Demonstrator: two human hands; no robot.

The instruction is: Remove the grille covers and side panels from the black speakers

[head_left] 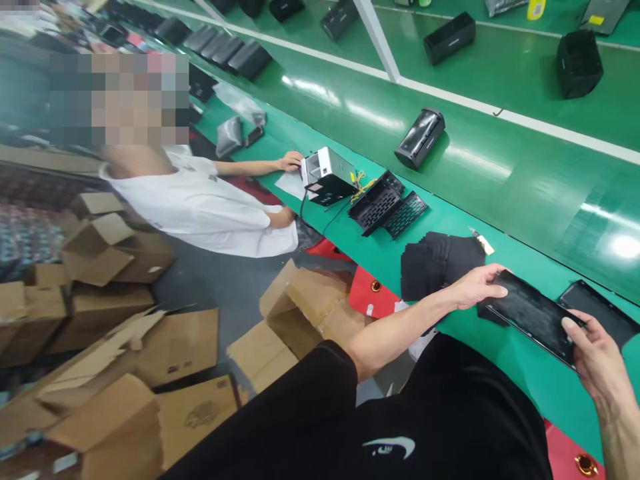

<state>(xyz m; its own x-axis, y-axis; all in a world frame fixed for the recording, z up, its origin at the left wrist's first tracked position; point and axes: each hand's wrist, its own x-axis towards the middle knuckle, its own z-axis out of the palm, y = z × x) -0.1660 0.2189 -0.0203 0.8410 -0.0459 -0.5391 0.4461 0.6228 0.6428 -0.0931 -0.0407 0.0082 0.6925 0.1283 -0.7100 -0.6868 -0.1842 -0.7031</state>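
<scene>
Both my hands hold a flat black panel (533, 317) over the near edge of the green bench (480, 373). My left hand (477, 285) grips the panel's left end with fingers curled over it. At the right end, my right hand (595, 357) pinches it, thumb on top. A second flat black panel (603, 310) lies just behind it. A stack of thin black sheets (435, 263) sits on the bench beside my left hand.
A co-worker in a white shirt (200, 203) handles a white and black box (327, 175) further along the bench. Black perforated panels (385, 203) lie between us. A black speaker-like unit (420, 137) and others ride the green conveyor. Cardboard boxes (125, 360) cover the floor.
</scene>
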